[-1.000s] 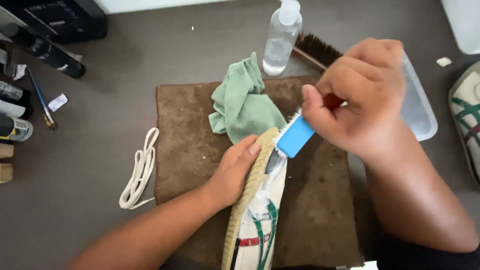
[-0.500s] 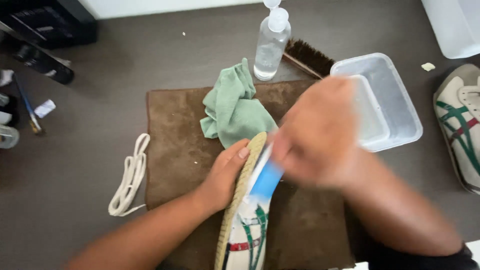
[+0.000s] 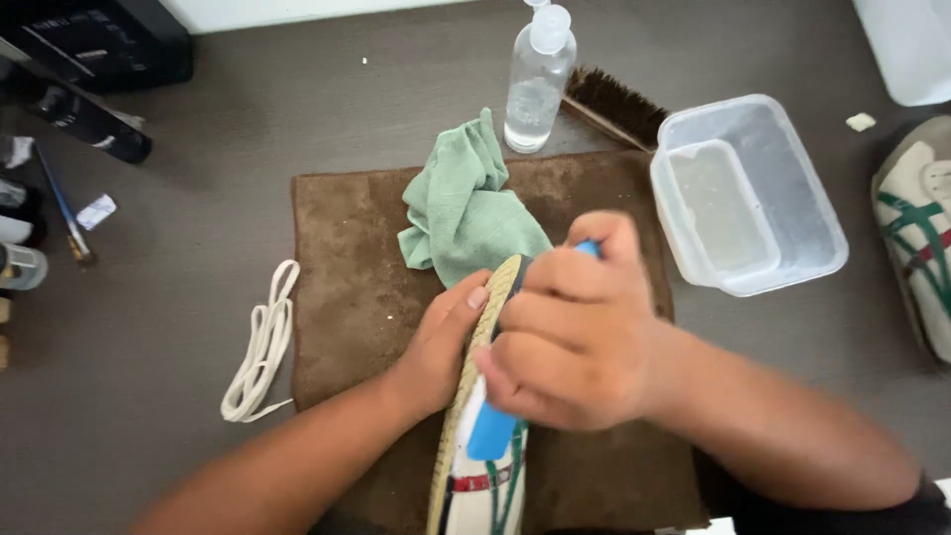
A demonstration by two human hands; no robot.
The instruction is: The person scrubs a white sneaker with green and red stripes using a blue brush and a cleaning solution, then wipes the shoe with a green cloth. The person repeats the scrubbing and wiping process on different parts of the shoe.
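A crumpled green cloth (image 3: 466,213) lies at the far edge of the brown mat (image 3: 347,287), partly hanging over it. Just beyond that edge stands a clear spray bottle (image 3: 535,84), with a dark-bristled wooden brush (image 3: 614,104) lying beside it. A clear plastic tub (image 3: 753,193) holding a smaller tray sits off the mat's far right corner. A second shoe (image 3: 916,233), cream with green and red stripes, rests at the floor's right edge. A coiled white lace (image 3: 260,347) lies left of the mat. Dark bottles (image 3: 84,114) and a thin blue-handled brush (image 3: 61,203) cluster at the floor's left edge.
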